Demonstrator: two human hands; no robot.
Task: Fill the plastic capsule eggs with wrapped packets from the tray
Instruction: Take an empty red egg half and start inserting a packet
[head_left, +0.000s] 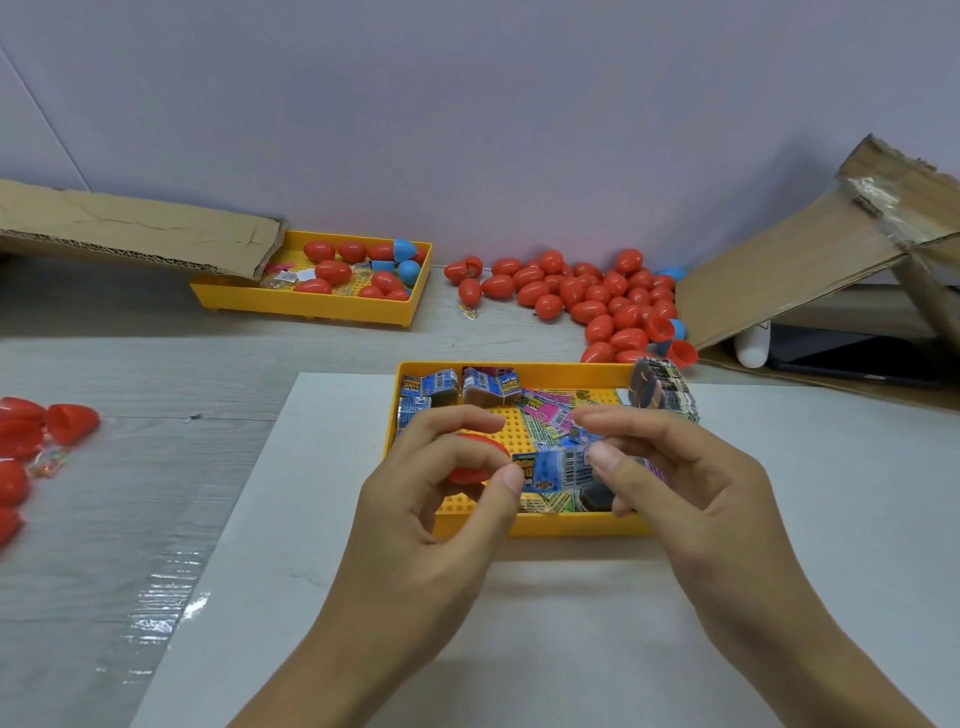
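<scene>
I see my left hand (447, 483) curl round a red egg half (475, 462), thumb pinching a blue packet (553, 467) with my right hand (670, 467) at three o'clock, both above the yellow tray (519, 370).

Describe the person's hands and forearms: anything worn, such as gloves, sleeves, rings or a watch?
Both are bare. The left hand and right hand show no gloves or rings, and the visible forearms carry no sleeves, watch or bracelet. Fingernails look short and unpainted.

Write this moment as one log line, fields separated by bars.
left hand: holds red egg half | right hand: pinches blue packet | over yellow tray
</scene>
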